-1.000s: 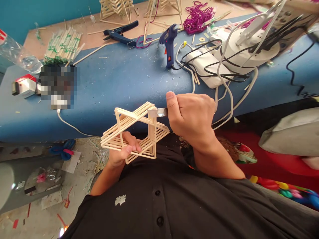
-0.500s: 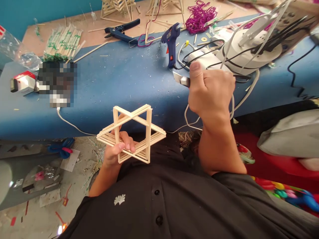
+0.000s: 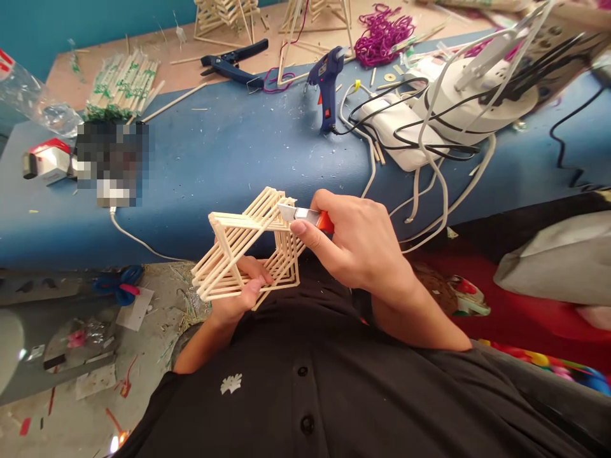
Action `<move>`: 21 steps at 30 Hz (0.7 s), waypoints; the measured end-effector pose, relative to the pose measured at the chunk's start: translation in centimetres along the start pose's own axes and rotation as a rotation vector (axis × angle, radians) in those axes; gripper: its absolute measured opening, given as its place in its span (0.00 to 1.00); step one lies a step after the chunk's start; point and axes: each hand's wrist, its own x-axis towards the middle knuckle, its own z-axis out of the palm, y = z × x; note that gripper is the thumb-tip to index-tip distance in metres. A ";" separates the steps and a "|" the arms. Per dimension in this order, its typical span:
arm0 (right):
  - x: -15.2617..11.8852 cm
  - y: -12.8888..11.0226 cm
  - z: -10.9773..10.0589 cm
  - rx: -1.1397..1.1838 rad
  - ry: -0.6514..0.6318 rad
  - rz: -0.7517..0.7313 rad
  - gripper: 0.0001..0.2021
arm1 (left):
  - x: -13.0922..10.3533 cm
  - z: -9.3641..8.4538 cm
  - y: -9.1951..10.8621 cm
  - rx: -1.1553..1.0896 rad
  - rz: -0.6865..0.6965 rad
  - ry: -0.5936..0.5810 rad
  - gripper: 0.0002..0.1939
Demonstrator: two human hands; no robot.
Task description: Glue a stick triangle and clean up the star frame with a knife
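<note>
A star-shaped frame of stacked wooden sticks (image 3: 238,249) is held in front of my chest, tilted so that its layered side shows. My left hand (image 3: 238,298) grips it from below, thumb over a lower stick and fingers inside the frame. My right hand (image 3: 360,245) is closed round a utility knife (image 3: 306,216) with an orange-red handle and a metal blade. The blade is at the star's upper right corner; whether it touches the wood I cannot tell. Most of the knife's handle is hidden in my palm.
On the blue table (image 3: 229,149) lie a glue gun (image 3: 327,86), a white power strip (image 3: 401,130) with tangled cables, blue cutters (image 3: 233,63), purple yarn (image 3: 384,35) and wrapped stick bundles (image 3: 121,86). More stick frames (image 3: 224,19) stand at the back.
My right hand has brought the knife down and left from above the power strip to the star frame. My left hand has tilted the star, turning its layered side into sight.
</note>
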 end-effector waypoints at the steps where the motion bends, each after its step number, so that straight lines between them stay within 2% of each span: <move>1: 0.0 0.0 0.0 0.000 -0.007 -0.002 0.29 | 0.0 0.0 0.0 0.017 0.014 -0.009 0.12; 4: 0.0 -0.1 0.0 -0.002 -0.015 -0.003 0.30 | 0.0 0.2 0.2 0.051 0.039 -0.038 0.11; 8: -0.1 -0.1 0.3 -0.024 0.022 0.016 0.30 | 0.1 0.3 0.3 0.064 0.050 -0.021 0.12; 16: -0.3 -0.4 0.5 -0.050 0.085 0.023 0.30 | -0.4 0.2 -0.1 -0.054 -0.024 -0.021 0.11; 21: -0.6 -0.6 0.7 -0.056 0.099 0.009 0.30 | -0.4 0.7 0.1 -0.079 0.002 -0.009 0.11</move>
